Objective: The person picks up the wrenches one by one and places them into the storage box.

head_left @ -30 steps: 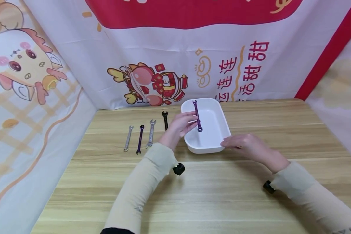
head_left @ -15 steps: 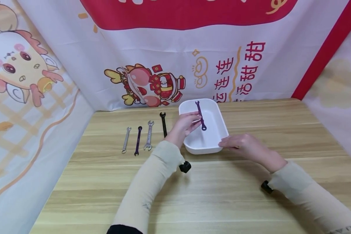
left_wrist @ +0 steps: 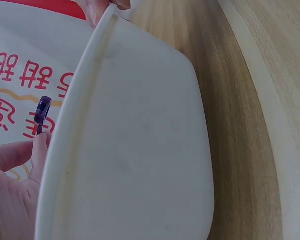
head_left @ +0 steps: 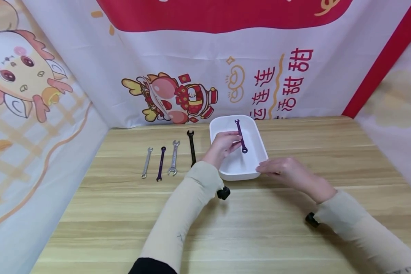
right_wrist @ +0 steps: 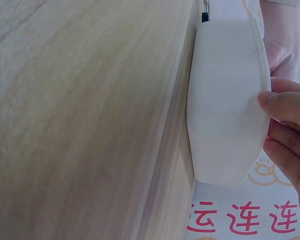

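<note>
My left hand (head_left: 225, 146) pinches a purple combination wrench (head_left: 240, 133) by its shank, above the inside of a white plastic bin (head_left: 239, 177). The wrench's ring end points toward me and its open end toward the curtain. In the left wrist view one end of that purple wrench (left_wrist: 42, 111) rises past the fingers, beyond the bin's wall (left_wrist: 140, 125). With thumb outside and fingers over the edge, my right hand (right_wrist: 290, 125) grips the bin's rim at its near right corner. The bin stands on the table.
Left of the bin lies a row of wrenches: a small silver one (head_left: 147, 163), a purple one (head_left: 161, 164), a silver open-ended one (head_left: 174, 158) and a black one (head_left: 191, 146) beside my left sleeve. A printed curtain (head_left: 178, 49) rises behind the wooden table (head_left: 260, 228).
My left hand has moved rightward with the purple wrench, from the bin's left side toward its middle. My right hand has kept its hold on the rim.
</note>
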The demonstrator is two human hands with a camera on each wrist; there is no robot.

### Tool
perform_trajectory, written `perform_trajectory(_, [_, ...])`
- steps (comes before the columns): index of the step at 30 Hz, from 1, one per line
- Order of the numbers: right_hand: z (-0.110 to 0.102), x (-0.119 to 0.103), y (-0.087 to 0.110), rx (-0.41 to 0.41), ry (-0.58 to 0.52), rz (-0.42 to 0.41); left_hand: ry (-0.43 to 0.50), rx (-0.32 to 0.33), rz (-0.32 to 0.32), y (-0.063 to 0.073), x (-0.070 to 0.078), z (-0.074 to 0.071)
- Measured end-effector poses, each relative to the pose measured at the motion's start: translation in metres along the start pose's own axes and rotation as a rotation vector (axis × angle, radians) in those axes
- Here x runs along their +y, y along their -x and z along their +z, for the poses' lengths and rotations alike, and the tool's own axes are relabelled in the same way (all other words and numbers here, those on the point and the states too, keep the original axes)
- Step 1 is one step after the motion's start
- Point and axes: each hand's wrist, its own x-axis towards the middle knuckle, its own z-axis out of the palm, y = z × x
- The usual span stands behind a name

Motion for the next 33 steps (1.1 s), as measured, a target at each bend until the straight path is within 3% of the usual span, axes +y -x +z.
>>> perform_trajectory(14, [0.0,-0.001,0.002,-0.022,0.002,0.033,-0.043,0.046,-0.03,-0.009,-0.007,0.011])
perform_trajectory(33, [0.0,0.0,0.0,-0.005,0.013,-0.009,-0.086,0.091,0.034,-0.016,-0.019,0.024])
